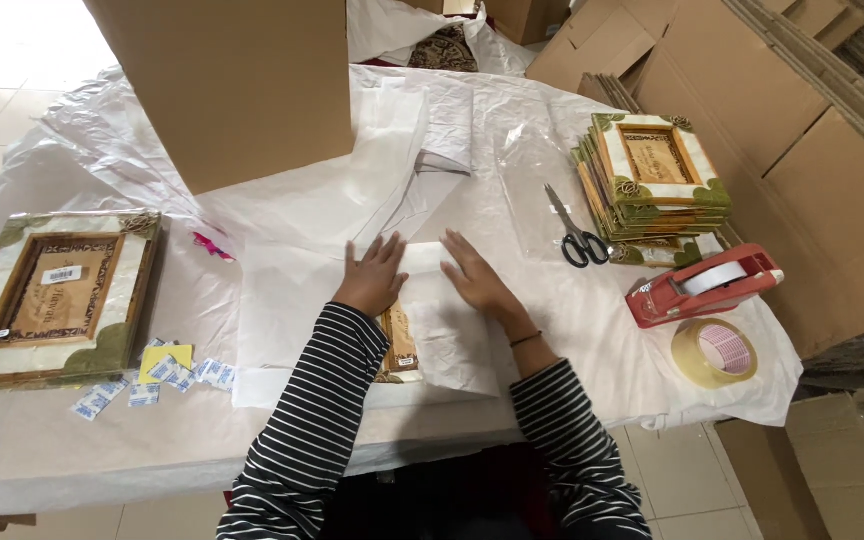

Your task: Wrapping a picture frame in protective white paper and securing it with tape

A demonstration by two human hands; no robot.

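scissors (576, 232) | tape dispenser (702, 285) | frame stack (652, 180) right of right hand (477, 280)

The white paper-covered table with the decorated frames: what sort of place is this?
Probably a packing area of a small workshop or warehouse. Flattened brown cardboard boxes lean beside the table, a red tape dispenser lies by a stack of ornate green-cornered picture frames, and both hands press white wrapping paper over a frame.

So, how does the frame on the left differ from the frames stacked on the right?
The left frame lies alone and flat, near the table edge; the stack holds several frames piled together beside the scissors. The left frame bears white stickers on its middle; the top of the stack shows none. Both have cream borders, green corners and brown centres.
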